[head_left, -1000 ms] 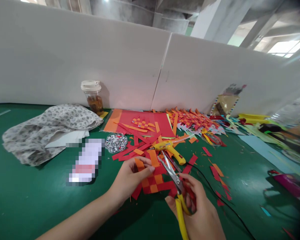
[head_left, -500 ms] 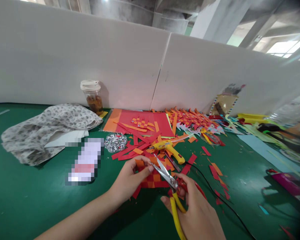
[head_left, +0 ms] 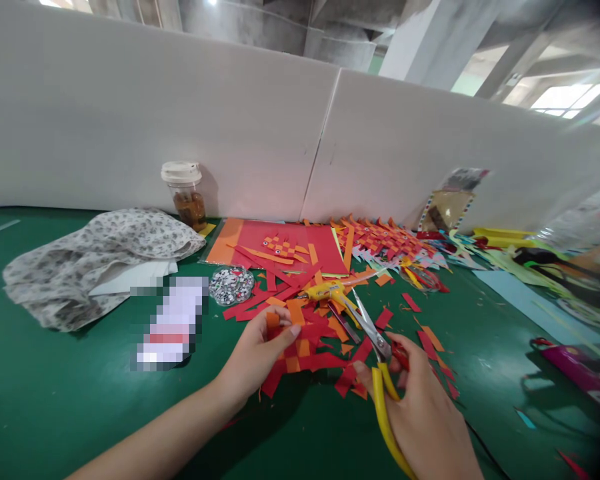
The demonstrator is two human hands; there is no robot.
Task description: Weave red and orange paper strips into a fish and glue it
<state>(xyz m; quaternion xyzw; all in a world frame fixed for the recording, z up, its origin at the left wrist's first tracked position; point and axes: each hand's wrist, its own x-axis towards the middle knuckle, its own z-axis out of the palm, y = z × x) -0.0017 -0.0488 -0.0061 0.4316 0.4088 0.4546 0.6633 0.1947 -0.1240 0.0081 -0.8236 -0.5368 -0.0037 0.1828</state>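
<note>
My left hand (head_left: 260,353) pinches a woven paper piece (head_left: 293,360) between thumb and fingers. It is a red and orange checkered weave, with loose strip ends sticking out. In my right hand (head_left: 425,407) is a pair of scissors (head_left: 380,343) with yellow and red handles, blades pointing up and away to the left. The blades lie apart from the weave, over a yellow glue gun (head_left: 337,293). My right thumb tip is by the red strip ends on the weave's right side; whether it touches them I cannot tell.
Red and orange strips (head_left: 260,303) lie around the glue gun. A bag of googly eyes (head_left: 231,285), a pixelated phone-like object (head_left: 173,320) and a patterned cloth (head_left: 95,257) sit left. Woven fish (head_left: 380,240) are piled behind. A lidded drink cup (head_left: 187,197) stands by the partition.
My right hand has moved the scissors right and toward me, away from the woven paper. The blades have come closer together. My left hand keeps its hold and has shifted slightly left.
</note>
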